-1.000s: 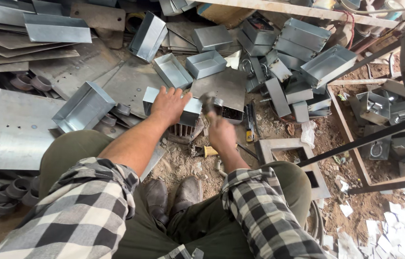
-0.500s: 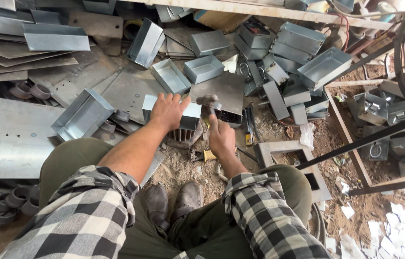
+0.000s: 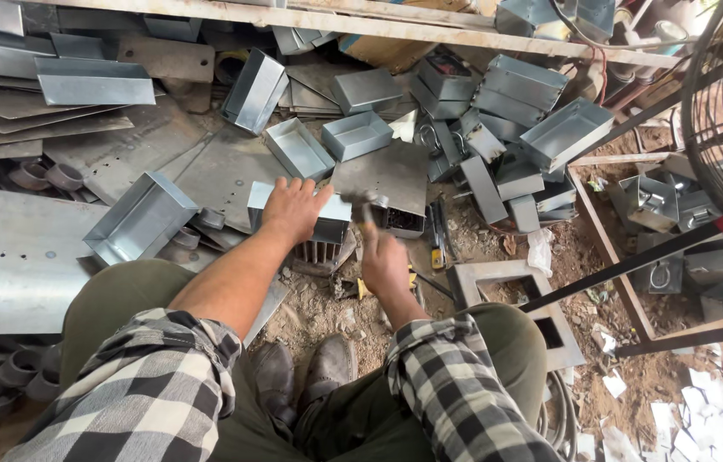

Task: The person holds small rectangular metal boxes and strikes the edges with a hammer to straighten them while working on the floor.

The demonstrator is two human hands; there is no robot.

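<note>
Under the flat left hand (image 3: 295,208) sits a shiny grey folded metal box (image 3: 327,216), pressed down on a small ribbed block. Fingers are spread on top, not wrapped. Just beside it, the right hand (image 3: 385,263) is squeezed shut round a blurry dark hammer (image 3: 370,208). A bad swing could hit those fingers, I think, or the box could slip. Past the hands, open grey metal trays (image 3: 358,135) lie about, all with nothing inside.

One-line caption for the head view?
Left hand steadies a small metal box while right hand swings a hammer.
</note>
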